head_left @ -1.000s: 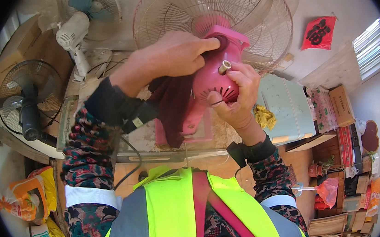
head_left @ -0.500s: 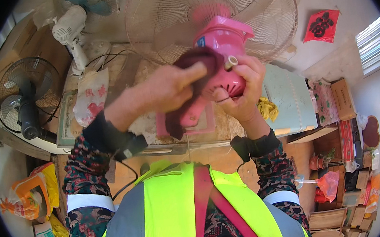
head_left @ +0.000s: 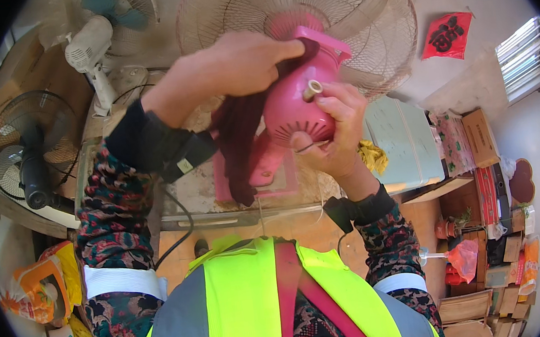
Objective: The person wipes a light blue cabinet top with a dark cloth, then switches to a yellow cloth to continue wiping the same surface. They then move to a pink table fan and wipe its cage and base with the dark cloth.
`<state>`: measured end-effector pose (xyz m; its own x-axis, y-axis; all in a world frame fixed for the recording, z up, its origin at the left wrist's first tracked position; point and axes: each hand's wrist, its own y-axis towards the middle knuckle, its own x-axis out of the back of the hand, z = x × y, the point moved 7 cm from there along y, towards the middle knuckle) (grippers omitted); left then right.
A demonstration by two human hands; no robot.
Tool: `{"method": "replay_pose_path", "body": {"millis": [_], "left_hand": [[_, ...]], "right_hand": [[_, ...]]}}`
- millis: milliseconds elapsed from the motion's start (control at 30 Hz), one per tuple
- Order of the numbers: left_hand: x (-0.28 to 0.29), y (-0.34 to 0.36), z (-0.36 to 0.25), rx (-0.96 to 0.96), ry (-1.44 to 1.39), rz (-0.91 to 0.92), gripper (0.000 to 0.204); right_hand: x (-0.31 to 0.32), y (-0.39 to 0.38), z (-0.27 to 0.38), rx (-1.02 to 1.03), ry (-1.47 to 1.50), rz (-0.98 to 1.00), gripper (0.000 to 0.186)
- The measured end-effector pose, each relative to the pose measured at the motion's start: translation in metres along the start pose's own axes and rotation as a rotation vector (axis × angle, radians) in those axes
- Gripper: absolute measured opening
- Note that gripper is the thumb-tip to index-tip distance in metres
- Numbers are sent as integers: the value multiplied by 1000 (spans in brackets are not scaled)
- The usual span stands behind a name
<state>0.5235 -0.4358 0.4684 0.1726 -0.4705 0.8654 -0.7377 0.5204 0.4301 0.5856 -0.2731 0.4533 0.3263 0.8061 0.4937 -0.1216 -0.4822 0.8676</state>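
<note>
A pink electric fan (head_left: 295,110) stands on the table with the back of its motor housing toward me. My left hand (head_left: 249,62) presses a dark maroon cloth (head_left: 237,132) against the upper side of the housing, near the guard. The cloth hangs down beside the fan's pink stand (head_left: 264,162). My right hand (head_left: 339,128) grips the rear of the housing from the right, thumb on the slotted vents and fingers near the metal-coloured knob. A wire guard (head_left: 368,33) with the blades inside lies beyond the housing.
A white fan (head_left: 89,46) with blue blades and a black fan (head_left: 33,154) stand at the left. Right of the pink fan are a crumpled yellow cloth (head_left: 372,156) and a pale green panel (head_left: 402,141). Cardboard boxes and bags line the right side.
My left hand has moved up with the cloth, from the housing's lower left side to its upper part near the guard. The right hand keeps its hold as the housing shifts slightly left.
</note>
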Motion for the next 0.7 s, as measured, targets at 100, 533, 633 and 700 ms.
{"method": "replay_pose_path", "body": {"millis": [100, 533, 633, 700], "left_hand": [[2, -2, -11, -41, -52, -15, 46], [-31, -81, -44, -73, -477, -261, 27], [-29, -86, -49, -122, -391, -365, 25], [-29, -81, -37, 28, -417, -379, 24]], "right_hand": [[-3, 1, 1, -5, -21, -7, 58], [-4, -3, -9, -165, 47, -91, 61], [-4, -2, -6, -131, 63, -64, 59], [-3, -3, -6, -149, 87, -72, 54]]}}
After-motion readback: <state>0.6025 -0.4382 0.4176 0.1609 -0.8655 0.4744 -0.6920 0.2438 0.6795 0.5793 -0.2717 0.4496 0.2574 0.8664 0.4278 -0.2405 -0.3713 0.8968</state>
